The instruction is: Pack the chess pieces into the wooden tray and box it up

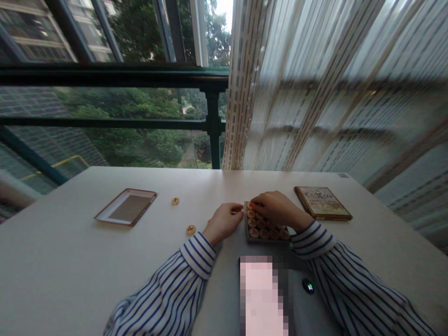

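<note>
A shallow tray [266,241] holds rows of round wooden Chinese chess pieces [254,232] with red characters. My right hand [278,207] reaches over it from the right and hides part of the rows. Its fingertips are closed on a Chinese chess piece [250,205] at the tray's far left corner. Just left of the tray, my left hand [226,221] has thumb and forefinger apart, fingertips near the tray's left edge, with nothing visible in it. Two loose pieces lie left of it, one nearer [191,229] and one farther off [175,201].
An open box lid or frame [128,207] lies at the left of the white table [63,261]. A flat box with a printed cover [324,203] lies at the right. Nearest me are a blurred-out phone-like device [262,298] and a small dark oval object [308,286].
</note>
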### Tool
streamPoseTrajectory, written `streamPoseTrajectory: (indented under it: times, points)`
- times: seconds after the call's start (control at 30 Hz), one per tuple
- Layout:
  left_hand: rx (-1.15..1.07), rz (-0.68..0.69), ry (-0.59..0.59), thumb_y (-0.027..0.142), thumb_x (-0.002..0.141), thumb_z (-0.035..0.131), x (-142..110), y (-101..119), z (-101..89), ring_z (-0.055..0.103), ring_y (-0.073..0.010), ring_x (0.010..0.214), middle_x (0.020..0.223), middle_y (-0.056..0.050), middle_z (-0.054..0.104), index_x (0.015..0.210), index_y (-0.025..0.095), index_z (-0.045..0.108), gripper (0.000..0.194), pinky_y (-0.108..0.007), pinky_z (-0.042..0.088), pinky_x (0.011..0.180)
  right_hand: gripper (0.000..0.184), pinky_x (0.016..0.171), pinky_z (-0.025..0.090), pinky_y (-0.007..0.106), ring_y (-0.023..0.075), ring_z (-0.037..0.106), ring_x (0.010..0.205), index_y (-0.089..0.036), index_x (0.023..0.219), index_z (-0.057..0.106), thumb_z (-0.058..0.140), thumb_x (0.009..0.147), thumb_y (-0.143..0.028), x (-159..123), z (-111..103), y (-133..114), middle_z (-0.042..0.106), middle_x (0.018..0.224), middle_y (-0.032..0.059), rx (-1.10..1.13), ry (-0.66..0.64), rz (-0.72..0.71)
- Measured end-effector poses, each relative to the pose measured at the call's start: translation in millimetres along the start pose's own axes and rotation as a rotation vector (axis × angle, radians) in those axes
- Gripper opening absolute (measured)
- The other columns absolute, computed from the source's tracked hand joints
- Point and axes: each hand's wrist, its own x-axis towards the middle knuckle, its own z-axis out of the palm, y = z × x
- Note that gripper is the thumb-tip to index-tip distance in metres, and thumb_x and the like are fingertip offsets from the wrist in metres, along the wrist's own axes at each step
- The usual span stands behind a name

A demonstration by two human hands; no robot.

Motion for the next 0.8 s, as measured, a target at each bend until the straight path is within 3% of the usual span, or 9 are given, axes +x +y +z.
streamPoseTrajectory:
  times: [0.8]
  points:
    - [0.081, -0.028, 0.011, 0.026, 0.074, 0.048, -0.3, 3.5, 0.0, 0.060, -0.0215, 0.092, 0.101, -0.012, 0.066, 0.103, 0.010, 0.064, 0.037, -0.030, 0.043, 0.083, 0.028, 0.071, 0.040, 0.027, 0.0193, 0.060, 0.086, -0.023, 0.098, 0.066, 0.042, 0.085, -0.030, 0.6, 3.1, 2.2, 0.068, 0.093, 0.0068, 0.030, 0.015, -0.052]
